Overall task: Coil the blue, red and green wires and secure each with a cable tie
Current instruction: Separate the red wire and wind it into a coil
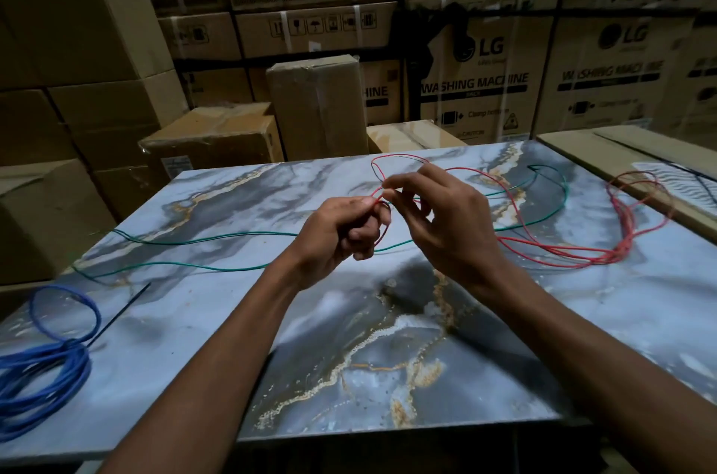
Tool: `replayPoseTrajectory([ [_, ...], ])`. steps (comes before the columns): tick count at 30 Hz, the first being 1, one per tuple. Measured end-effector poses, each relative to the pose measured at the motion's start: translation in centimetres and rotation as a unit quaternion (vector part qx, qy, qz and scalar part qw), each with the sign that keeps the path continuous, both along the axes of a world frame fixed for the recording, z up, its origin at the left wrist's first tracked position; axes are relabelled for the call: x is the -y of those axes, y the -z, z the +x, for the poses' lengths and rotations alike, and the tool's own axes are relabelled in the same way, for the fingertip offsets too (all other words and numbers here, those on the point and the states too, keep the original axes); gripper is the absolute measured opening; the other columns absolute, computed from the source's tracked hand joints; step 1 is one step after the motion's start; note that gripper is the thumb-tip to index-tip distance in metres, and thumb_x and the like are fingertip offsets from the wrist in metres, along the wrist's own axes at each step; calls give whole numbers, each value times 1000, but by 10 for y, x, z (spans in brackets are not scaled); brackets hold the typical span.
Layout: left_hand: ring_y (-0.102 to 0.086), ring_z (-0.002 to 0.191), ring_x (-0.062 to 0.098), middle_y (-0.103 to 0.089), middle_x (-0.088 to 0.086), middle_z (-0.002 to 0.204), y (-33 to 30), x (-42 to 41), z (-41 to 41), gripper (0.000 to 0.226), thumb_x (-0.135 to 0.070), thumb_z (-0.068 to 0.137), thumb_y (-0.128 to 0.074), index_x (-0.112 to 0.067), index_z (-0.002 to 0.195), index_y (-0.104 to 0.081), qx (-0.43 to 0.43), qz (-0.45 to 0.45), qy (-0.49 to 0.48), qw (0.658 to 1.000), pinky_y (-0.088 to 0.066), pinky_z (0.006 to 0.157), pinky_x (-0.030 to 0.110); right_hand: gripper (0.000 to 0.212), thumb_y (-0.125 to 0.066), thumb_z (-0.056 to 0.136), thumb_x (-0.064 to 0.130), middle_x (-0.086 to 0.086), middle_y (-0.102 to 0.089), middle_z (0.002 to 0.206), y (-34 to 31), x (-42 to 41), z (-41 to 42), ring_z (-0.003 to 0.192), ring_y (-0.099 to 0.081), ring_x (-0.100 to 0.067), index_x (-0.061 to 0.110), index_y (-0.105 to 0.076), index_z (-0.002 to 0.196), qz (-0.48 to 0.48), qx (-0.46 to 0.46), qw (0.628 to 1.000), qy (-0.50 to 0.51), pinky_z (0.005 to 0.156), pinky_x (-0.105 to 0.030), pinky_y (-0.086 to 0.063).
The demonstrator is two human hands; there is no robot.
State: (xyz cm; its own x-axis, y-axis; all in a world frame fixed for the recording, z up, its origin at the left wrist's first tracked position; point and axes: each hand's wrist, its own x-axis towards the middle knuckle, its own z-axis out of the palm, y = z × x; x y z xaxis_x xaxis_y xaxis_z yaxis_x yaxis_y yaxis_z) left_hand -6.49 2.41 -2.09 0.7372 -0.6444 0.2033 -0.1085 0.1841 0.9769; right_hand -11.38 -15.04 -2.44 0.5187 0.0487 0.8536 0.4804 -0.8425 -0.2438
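Observation:
Above the middle of the marble table (349, 338), my left hand (337, 237) grips a small loop of the red wire (562, 252). My right hand (446, 217) pinches the same wire just beside it, where a loop rises behind the fingers. The rest of the red wire trails right into a loose tangle on the table. The green wire (194, 268) lies stretched in long curves across the table from left to far right. The blue wire (50, 365) sits coiled at the left edge, bound by a black cable tie (120, 314) whose tail sticks out.
Stacked cardboard boxes (318, 105) wall in the table's far side and left. A flat cardboard sheet (620, 159) lies at the far right, touching the table edge. The table's near edge runs just under my forearms.

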Motion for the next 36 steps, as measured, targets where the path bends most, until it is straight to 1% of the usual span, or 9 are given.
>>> replayPoseTrajectory([
  [6,-25,44,7,-34,-2,55,1,-4,0,28,-21,100,-40,-7,89,-61,-100,-71,68,990,-18,49,24,26,-54,104,29,4,-69,98,2,1,6,78,-58,-10,20,-72,120,53,-66,993,-81,71,-33,-50],
  [10,-42,44,8,-40,-4,53,-1,0,-6,27,-18,99,-39,-2,98,-60,-124,-117,81,982,-37,49,22,30,-49,106,31,6,-74,111,3,0,5,95,-64,1,21,-70,126,130,-152,972,-125,81,-17,-48],
  [13,-55,52,13,-45,-3,53,0,2,-9,23,-19,99,-37,-5,93,-55,-165,-148,94,971,-49,56,25,30,-50,107,27,9,-73,99,3,1,5,86,-63,6,20,-69,128,146,-170,965,-138,78,-15,-47],
  [17,-30,46,7,-30,-8,53,0,-3,-3,26,-16,103,-32,-13,84,-50,-209,-163,195,944,-31,51,22,30,-50,107,36,7,-68,74,3,4,7,67,-61,-5,22,-73,117,145,-170,967,-125,66,-26,-48],
  [20,-19,45,7,-22,-8,54,-1,-5,1,28,-18,103,-31,-16,80,-47,-221,-184,209,935,-24,49,22,32,-49,107,38,6,-66,66,4,8,10,63,-59,-5,19,-75,112,142,-170,969,-108,62,-23,-44],
  [25,-18,39,8,-28,-6,47,-7,-13,12,28,-17,102,-34,-16,80,-51,-219,-287,125,924,-23,42,21,29,-51,107,29,2,-69,74,6,18,15,56,-56,2,17,-70,125,165,-193,963,-96,55,-13,-39],
  [29,-29,34,6,-34,-7,47,-10,-25,21,24,-1,90,-36,-16,79,-51,-221,-362,10,906,-24,41,18,33,-58,103,15,3,-71,87,9,23,14,59,-65,-9,26,-65,134,141,-185,969,-89,64,-33,-58],
  [32,-33,35,4,-37,-9,49,-11,-33,28,20,3,76,-43,-15,81,-48,-224,-415,-48,881,-27,40,16,39,-62,99,11,2,-75,97,12,24,16,70,-69,-10,30,-67,132,47,-172,982,-54,71,-41,-59],
  [36,-38,37,2,-44,-8,51,-11,-41,36,19,0,91,-40,-14,82,-50,-228,-424,-128,867,-32,39,15,35,-61,99,21,0,-69,91,12,18,15,79,-65,-25,35,-69,130,-122,-170,978,-9,63,-35,-48],
])
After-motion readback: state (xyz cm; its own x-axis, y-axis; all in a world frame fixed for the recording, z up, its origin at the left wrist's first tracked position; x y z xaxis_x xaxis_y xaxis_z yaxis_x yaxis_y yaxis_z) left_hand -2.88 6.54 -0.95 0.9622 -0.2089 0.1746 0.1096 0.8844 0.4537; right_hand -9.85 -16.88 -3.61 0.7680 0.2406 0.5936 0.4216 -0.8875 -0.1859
